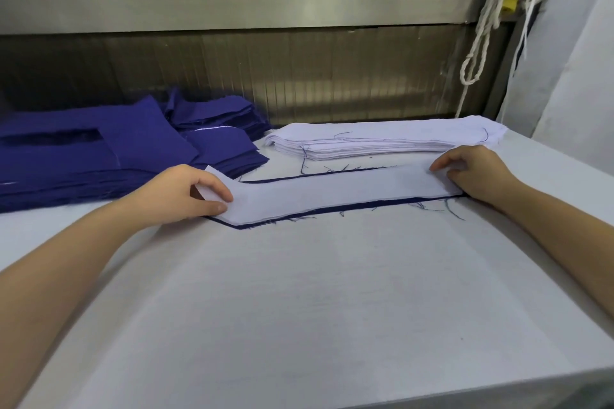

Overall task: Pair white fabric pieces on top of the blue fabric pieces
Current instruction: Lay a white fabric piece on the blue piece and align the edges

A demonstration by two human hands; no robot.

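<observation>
A long white fabric strip (332, 191) lies across the table on top of a blue fabric strip (358, 205), whose dark edges and loose threads show along both long sides. My left hand (179, 192) pinches the strip's left end between thumb and fingers. At the right end, my right hand (471, 169) holds the strip with curled fingers. A stack of white pieces (382, 139) sits just behind. A pile of blue pieces (109, 149) lies at the back left.
The white padded table (299, 292) stretches wide toward me. Behind the piles runs a metal machine housing (232, 10) with a ribbed dark panel. Knotted white cords (491, 16) hang at the back right beside a grey wall.
</observation>
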